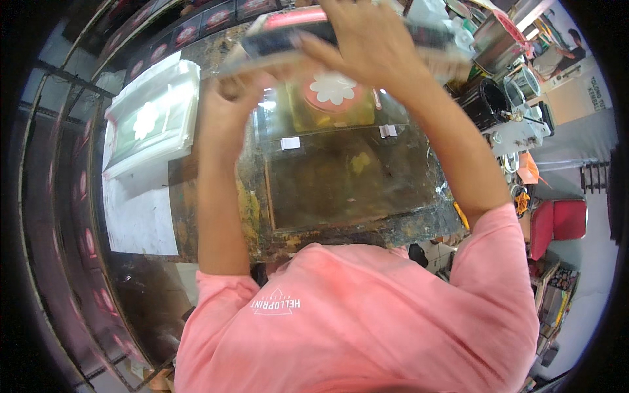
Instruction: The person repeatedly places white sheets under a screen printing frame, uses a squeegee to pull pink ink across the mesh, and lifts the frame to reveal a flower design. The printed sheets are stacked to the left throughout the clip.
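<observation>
A wooden-edged printing screen (282, 68) is lifted and tilted over the far side of the table, blurred by motion. My left hand (239, 95) is closed on its near left corner. Above the screen, my right hand (370, 42) lies across a dark band, thumb on the near side; its fingertips reach the top edge, and what it grips is unclear. Under the screen, a white flower shape on a pink round (314, 97) shows on a yellowish patch. It lies on a dark glassy board (347, 180) with two small white tabs (290, 143).
At left lies a stack of clear plastic sheets (187, 124) on white paper (141, 223). A metal rack (39, 131) with dark, pink-marked pieces stands beyond. Cans and a black pot (481, 105) crowd the right, near a red chair (569, 219).
</observation>
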Tool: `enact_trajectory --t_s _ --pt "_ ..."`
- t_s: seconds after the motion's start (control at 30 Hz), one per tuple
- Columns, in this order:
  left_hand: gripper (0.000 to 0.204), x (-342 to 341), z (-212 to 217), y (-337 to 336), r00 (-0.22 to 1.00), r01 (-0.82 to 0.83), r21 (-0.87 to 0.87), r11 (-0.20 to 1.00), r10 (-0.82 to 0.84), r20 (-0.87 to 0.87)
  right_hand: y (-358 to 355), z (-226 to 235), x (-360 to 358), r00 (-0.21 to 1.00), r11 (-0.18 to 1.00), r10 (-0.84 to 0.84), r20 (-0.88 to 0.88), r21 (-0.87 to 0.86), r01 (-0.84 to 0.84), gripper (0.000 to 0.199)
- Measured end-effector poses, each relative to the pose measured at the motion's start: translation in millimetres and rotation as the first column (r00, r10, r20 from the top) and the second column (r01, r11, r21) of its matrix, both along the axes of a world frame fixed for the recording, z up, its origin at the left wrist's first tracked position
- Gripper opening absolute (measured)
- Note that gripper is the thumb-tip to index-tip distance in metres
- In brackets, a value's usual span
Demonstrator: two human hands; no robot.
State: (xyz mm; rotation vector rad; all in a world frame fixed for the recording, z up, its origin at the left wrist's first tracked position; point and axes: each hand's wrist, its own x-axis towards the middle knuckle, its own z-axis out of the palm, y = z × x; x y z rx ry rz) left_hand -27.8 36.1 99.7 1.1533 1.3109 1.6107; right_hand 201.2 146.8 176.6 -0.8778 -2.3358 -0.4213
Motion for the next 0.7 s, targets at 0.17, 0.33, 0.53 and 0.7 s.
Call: enact_trajectory --t_s 0.17,0.33,0.53,0.7 --pt "0.086 29 -86 -50 0.918 -0.190 -0.154 0.970 0.120 -0.378 -21 -83 28 0.951 0.944 0.157 0.268 -0.323 -0.065 0.036" --pt "0.097 28 -132 -64 0.429 -0.456 -0.062 0.888 0.158 -0.889 -55 -136 36 0.944 0.725 0.188 0.271 -0.687 0.052 0.034" --pt "0.098 27 -137 -63 0.473 -0.445 -0.119 0.887 0.120 -0.873 -59 -174 34 0.979 0.866 0.127 0.160 -0.498 -0.031 0.037" --pt "0.110 22 -139 -63 0.480 -0.402 -0.138 0.905 0.080 -0.873 40 -187 -1 0.982 0.931 0.088 0.166 -0.364 -0.022 0.036"
